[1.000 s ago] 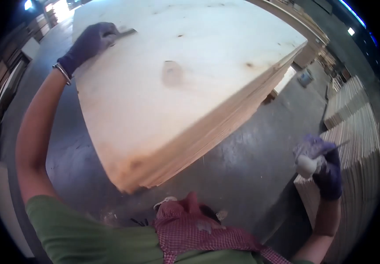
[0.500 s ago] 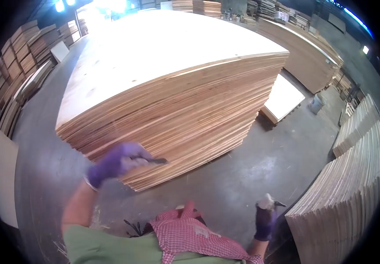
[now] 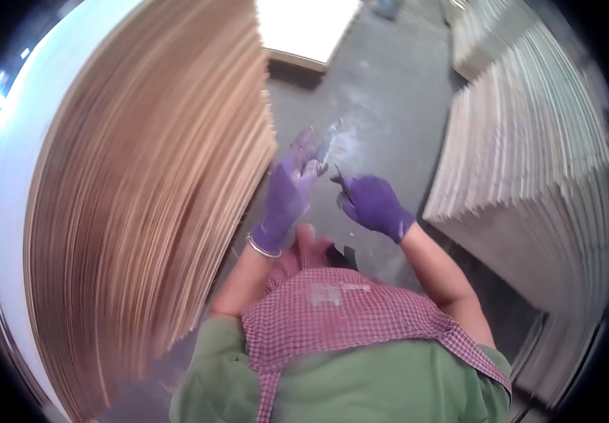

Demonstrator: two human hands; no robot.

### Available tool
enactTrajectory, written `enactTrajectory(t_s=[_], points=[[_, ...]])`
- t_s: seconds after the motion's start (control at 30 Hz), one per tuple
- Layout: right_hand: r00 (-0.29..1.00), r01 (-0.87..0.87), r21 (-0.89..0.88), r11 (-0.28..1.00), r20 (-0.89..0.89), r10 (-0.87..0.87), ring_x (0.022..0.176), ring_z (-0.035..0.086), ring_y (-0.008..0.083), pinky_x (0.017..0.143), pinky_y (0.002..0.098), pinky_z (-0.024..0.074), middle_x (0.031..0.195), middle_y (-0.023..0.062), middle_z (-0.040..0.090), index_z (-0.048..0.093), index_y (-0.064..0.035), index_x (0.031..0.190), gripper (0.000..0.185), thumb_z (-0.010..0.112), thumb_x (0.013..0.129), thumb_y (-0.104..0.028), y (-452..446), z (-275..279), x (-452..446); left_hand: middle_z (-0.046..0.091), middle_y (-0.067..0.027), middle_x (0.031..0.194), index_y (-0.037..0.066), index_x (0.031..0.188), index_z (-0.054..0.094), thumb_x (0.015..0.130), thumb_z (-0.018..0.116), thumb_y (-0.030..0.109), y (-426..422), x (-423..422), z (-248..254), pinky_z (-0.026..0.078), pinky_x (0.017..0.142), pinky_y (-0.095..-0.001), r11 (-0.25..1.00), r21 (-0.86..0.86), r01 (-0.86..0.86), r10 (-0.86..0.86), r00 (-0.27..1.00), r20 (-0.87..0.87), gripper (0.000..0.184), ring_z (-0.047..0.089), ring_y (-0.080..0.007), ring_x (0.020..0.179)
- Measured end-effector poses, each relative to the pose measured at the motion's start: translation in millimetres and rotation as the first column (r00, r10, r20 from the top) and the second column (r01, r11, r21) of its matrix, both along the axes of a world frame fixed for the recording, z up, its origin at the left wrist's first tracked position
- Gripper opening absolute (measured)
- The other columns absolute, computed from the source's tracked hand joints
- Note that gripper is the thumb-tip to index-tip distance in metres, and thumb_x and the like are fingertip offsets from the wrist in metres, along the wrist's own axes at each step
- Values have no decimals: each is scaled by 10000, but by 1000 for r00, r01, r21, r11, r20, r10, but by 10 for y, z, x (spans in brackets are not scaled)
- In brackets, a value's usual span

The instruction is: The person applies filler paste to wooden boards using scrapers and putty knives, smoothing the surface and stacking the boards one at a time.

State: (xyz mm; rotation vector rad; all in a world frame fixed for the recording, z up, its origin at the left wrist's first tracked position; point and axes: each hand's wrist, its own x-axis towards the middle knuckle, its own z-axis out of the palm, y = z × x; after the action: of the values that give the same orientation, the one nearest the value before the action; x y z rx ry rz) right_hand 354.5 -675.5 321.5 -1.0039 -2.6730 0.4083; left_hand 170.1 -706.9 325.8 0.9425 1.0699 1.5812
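Both my hands wear purple gloves and are close together in front of my apron. My left hand (image 3: pixel 289 187), a bracelet at its wrist, points forward with its thumb against a pale, bluish, shiny piece (image 3: pixel 330 141). Blur keeps me from telling what this piece is. A dark bit shows by the thumb. My right hand (image 3: pixel 376 203) is closed round a small dark thin-bladed tool (image 3: pixel 337 173), its tip turned towards the left hand. A small gap separates the tool from the left thumb.
A tall stack of thin wood sheets (image 3: pixel 156 155) rises close on my left. More stacked sheets (image 3: pixel 509 134) stand on the right. A low pale-topped stack (image 3: pixel 304 32) lies ahead on the grey concrete floor (image 3: pixel 389 106), with a bucket (image 3: pixel 385 7) beyond it.
My view has turned right and down, so the big stack is now on my left. My hands have come together from far apart; the left has left the stack's side.
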Motion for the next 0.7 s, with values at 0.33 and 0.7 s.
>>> enactTrajectory(t_s=[0.33,0.7], points=[[917,367,107,924,125,-378,727,662,330,691,462,515,761,176,668,620,-35,902,182,543,816,-175,2631,-210,934,577,-209,1234,-9,1446,373,897,479,-46,2893,874,-235,514,894,-296,909,-96,406,-415,855,-311,560,625,-196,997],[539,-124,-775,619,-577,-614,791,645,156,679,277,498,858,63,670,624,-38,1146,267,574,913,-158,5914,-841,1650,469,26,880,-5,1351,487,860,564,-14,5410,866,-770,461,675,-227,939,-261,222,-322,833,-449,497,479,-57,718]])
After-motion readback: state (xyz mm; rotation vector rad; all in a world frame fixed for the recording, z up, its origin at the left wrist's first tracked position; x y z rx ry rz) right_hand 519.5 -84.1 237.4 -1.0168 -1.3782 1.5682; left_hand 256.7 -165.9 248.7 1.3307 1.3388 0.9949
